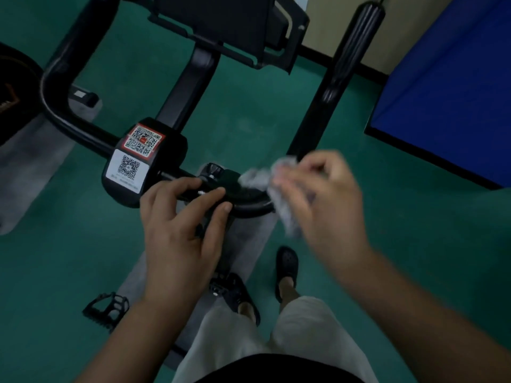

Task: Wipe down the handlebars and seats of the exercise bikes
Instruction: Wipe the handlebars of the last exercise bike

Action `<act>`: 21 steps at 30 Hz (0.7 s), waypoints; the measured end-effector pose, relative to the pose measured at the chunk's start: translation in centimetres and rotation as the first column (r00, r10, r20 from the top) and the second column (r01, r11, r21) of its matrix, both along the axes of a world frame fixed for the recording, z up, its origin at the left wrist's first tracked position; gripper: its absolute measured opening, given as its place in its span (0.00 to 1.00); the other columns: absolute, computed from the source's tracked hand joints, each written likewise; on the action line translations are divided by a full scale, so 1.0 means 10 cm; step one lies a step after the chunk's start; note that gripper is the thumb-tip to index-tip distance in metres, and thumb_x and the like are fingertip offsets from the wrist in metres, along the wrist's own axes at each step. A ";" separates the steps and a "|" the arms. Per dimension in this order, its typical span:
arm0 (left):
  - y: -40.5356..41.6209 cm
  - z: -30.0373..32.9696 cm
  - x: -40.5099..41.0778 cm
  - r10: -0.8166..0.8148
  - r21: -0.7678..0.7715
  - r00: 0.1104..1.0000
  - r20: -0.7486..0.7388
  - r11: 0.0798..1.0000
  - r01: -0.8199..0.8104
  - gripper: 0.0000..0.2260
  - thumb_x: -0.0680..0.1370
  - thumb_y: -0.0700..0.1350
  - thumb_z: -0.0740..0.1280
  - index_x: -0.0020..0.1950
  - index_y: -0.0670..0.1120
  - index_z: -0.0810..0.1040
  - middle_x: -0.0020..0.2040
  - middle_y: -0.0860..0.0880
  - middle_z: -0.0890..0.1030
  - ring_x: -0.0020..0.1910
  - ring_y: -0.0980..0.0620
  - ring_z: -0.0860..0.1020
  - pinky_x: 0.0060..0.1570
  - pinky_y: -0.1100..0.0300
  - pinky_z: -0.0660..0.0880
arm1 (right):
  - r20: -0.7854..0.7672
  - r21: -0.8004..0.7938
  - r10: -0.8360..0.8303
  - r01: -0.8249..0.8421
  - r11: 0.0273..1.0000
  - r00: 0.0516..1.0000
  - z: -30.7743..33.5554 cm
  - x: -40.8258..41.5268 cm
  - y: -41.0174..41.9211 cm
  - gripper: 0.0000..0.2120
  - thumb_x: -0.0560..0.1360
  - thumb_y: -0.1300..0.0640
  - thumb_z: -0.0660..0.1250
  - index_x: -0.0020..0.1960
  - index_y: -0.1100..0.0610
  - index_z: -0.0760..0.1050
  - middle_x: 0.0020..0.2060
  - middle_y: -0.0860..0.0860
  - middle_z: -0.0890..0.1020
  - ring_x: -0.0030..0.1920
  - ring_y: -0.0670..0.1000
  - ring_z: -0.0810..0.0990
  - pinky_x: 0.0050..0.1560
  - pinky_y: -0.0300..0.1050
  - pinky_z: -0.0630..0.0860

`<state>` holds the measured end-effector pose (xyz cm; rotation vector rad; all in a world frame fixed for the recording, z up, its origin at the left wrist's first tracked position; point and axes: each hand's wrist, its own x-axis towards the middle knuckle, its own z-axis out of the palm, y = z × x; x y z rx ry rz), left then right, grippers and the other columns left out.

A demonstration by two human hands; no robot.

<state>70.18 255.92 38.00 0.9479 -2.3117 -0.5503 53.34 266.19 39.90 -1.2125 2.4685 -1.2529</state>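
A black exercise-bike handlebar [55,87] loops from the upper left to a centre block with QR-code stickers [138,158], then on to a right bar [343,70]. My left hand [182,225] curls its fingers round the bar just right of that block, beside a black knob [213,171]. My right hand [318,197] pinches a crumpled grey cloth [276,189] against the handlebar's right bend; it is blurred by motion. The seat is not in view.
A black tablet holder [229,26] sits at the top centre. A blue mat [448,87] leans at the right on the green floor. A black pedal [106,308] and my two sandalled feet [286,268] are below, on a grey floor mat [27,172].
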 end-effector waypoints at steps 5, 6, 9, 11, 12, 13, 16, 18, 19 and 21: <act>-0.03 -0.03 0.01 -0.007 -0.021 1.000 0.007 1.000 0.007 0.10 0.78 0.47 0.71 0.55 0.44 0.86 0.56 0.42 0.79 0.58 0.38 0.74 0.65 0.64 0.59 | 0.316 -0.220 -0.418 0.494 0.841 0.852 0.01 -0.29 -0.26 0.07 0.75 0.52 0.71 0.51 0.52 0.78 0.48 0.49 0.79 0.49 0.41 0.77 0.54 0.39 0.76; -0.03 -0.03 0.02 -0.002 -0.019 1.000 0.002 1.000 0.002 0.09 0.78 0.47 0.71 0.54 0.44 0.86 0.56 0.42 0.79 0.58 0.38 0.74 0.65 0.64 0.59 | 0.388 -0.240 -0.438 0.547 0.802 0.811 -0.05 -0.14 -0.24 0.06 0.75 0.53 0.72 0.49 0.53 0.77 0.46 0.48 0.80 0.47 0.41 0.78 0.51 0.38 0.76; -0.02 -0.05 0.03 -0.002 -0.019 1.000 -0.009 1.000 0.002 0.09 0.78 0.47 0.72 0.54 0.44 0.86 0.56 0.42 0.79 0.58 0.38 0.74 0.65 0.65 0.59 | 0.546 -0.232 -0.418 0.611 0.757 0.726 -0.24 0.56 -0.07 0.04 0.74 0.54 0.72 0.46 0.52 0.78 0.43 0.48 0.81 0.45 0.41 0.79 0.49 0.36 0.75; -0.03 -0.05 0.02 -0.012 -0.026 1.000 -0.013 1.000 0.011 0.09 0.78 0.46 0.72 0.55 0.44 0.86 0.56 0.42 0.79 0.58 0.38 0.74 0.65 0.65 0.60 | 0.610 -0.250 -0.348 0.589 0.769 0.713 -0.30 0.85 -0.01 0.05 0.72 0.53 0.73 0.44 0.46 0.77 0.47 0.53 0.81 0.50 0.48 0.81 0.53 0.43 0.76; -0.03 -0.06 0.02 -0.021 -0.028 1.000 -0.011 0.999 0.020 0.09 0.78 0.47 0.72 0.55 0.45 0.86 0.56 0.42 0.79 0.58 0.39 0.73 0.64 0.64 0.62 | 0.597 -0.266 -0.342 0.581 0.769 0.726 -0.32 0.87 0.00 0.07 0.71 0.54 0.74 0.43 0.45 0.77 0.48 0.55 0.80 0.51 0.50 0.80 0.54 0.44 0.76; -0.03 -0.06 0.02 -0.029 -0.028 1.000 -0.008 0.999 0.029 0.09 0.79 0.47 0.71 0.56 0.45 0.85 0.56 0.43 0.78 0.59 0.40 0.73 0.63 0.61 0.64 | 0.570 -0.284 -0.359 0.587 0.758 0.739 -0.34 0.83 -0.01 0.08 0.71 0.55 0.75 0.42 0.44 0.77 0.48 0.56 0.79 0.52 0.51 0.80 0.55 0.44 0.76; -0.05 -0.07 0.04 -0.044 -0.025 0.999 -0.010 0.999 0.044 0.09 0.79 0.47 0.71 0.58 0.46 0.85 0.57 0.44 0.78 0.60 0.42 0.72 0.62 0.57 0.68 | 0.580 -0.336 -0.393 0.649 0.683 0.714 -0.32 0.74 -0.07 0.07 0.71 0.55 0.75 0.45 0.47 0.78 0.48 0.56 0.80 0.50 0.47 0.80 0.53 0.38 0.74; -0.08 -0.09 0.08 -0.060 -0.045 0.998 -0.016 0.997 0.059 0.10 0.80 0.47 0.71 0.58 0.45 0.84 0.57 0.43 0.78 0.60 0.42 0.72 0.62 0.58 0.68 | 0.555 -0.340 -0.404 0.642 0.688 0.727 -0.33 0.83 -0.10 0.07 0.71 0.56 0.74 0.48 0.50 0.80 0.47 0.55 0.79 0.49 0.42 0.79 0.52 0.33 0.73; -0.08 -0.10 0.10 -0.067 -0.051 0.997 -0.024 0.997 0.065 0.10 0.80 0.46 0.71 0.59 0.45 0.84 0.58 0.42 0.78 0.60 0.43 0.73 0.63 0.58 0.68 | 0.509 -0.353 -0.407 0.615 0.705 0.758 -0.33 0.89 -0.11 0.08 0.71 0.58 0.74 0.49 0.53 0.80 0.46 0.54 0.78 0.49 0.41 0.78 0.53 0.32 0.73; -0.11 -0.12 0.16 -0.058 -0.066 0.998 -0.037 0.996 0.056 0.11 0.79 0.45 0.71 0.59 0.43 0.84 0.58 0.41 0.78 0.60 0.44 0.73 0.64 0.58 0.67 | 0.364 -0.395 -0.384 0.514 0.761 0.848 -0.38 0.95 -0.08 0.09 0.70 0.60 0.75 0.50 0.58 0.81 0.45 0.51 0.77 0.49 0.44 0.78 0.53 0.34 0.74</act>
